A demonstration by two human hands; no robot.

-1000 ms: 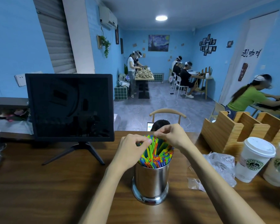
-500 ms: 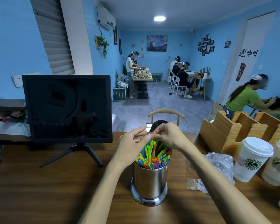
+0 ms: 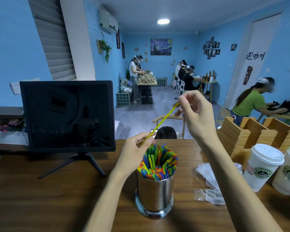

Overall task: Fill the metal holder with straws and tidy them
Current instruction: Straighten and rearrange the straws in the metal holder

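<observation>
Half a second before, both hands had been bunched together just over the straws; since then the right hand [image 3: 197, 114] had lifted high and away to the right, drawing a single yellow straw [image 3: 161, 122] out into the air. That straw slanted from upper right down to lower left, its top end pinched between the right thumb and fingertips, its lower end pinched in the curled fingers of the left hand [image 3: 137, 145], which had stayed low just above the bundle. Below them the metal holder [image 3: 155, 195] stood upright on the wooden table [image 3: 49, 198], near its front edge and about midway across, packed with coloured straws [image 3: 159, 164] whose tops fanned out unevenly, some leaning to the right. To the left of it on the table stood a dark monitor [image 3: 67, 114] on a splayed tripod foot. To the right lay a crumpled clear plastic bag [image 3: 209, 185], and beyond that two lidded paper cups [image 3: 264, 166] stood side by side in front of a wooden organiser [image 3: 251, 136]. Further back in the blue-walled room, other people worked at tables.
</observation>
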